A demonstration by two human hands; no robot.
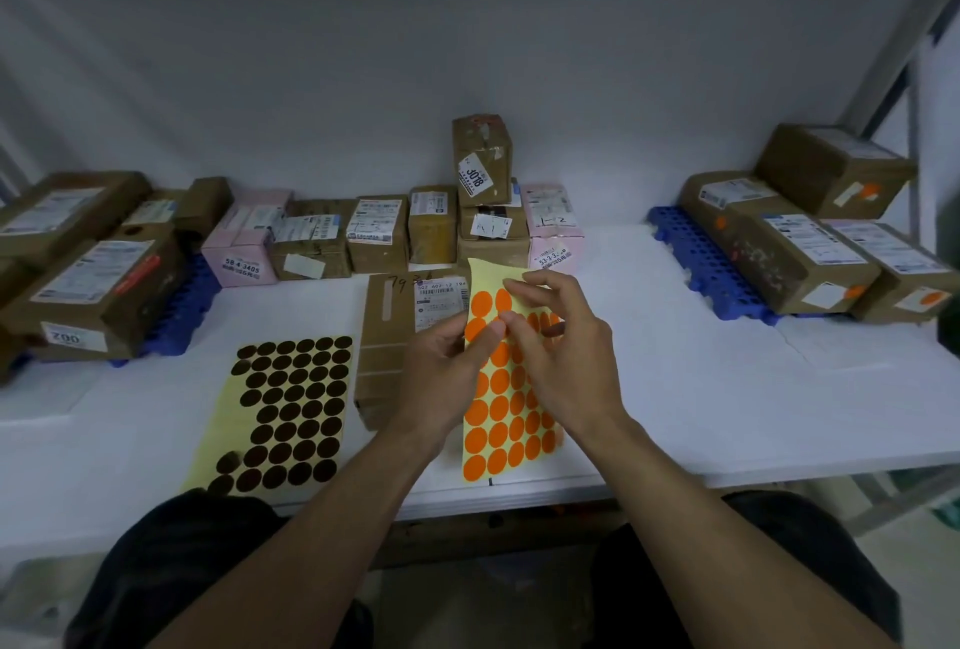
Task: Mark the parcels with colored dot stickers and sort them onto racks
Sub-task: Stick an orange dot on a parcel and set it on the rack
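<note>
A yellow sheet of orange dot stickers point(501, 404) is held up above the white table point(701, 388). My left hand point(444, 373) grips the sheet's left edge, thumb on its face. My right hand point(558, 357) pinches at an orange dot near the sheet's upper part with thumb and forefinger. Behind the sheet lies a brown parcel point(395, 336) with a white label and handwritten numbers. A second sheet with dark brown dots point(288, 414) lies flat to the left.
A row of brown and pink parcels point(379, 233) lines the back wall. Blue racks hold parcels at the left point(182, 305) and at the right point(696, 253); some right-hand parcels carry orange dots. A metal shelf post point(893, 56) rises at the far right.
</note>
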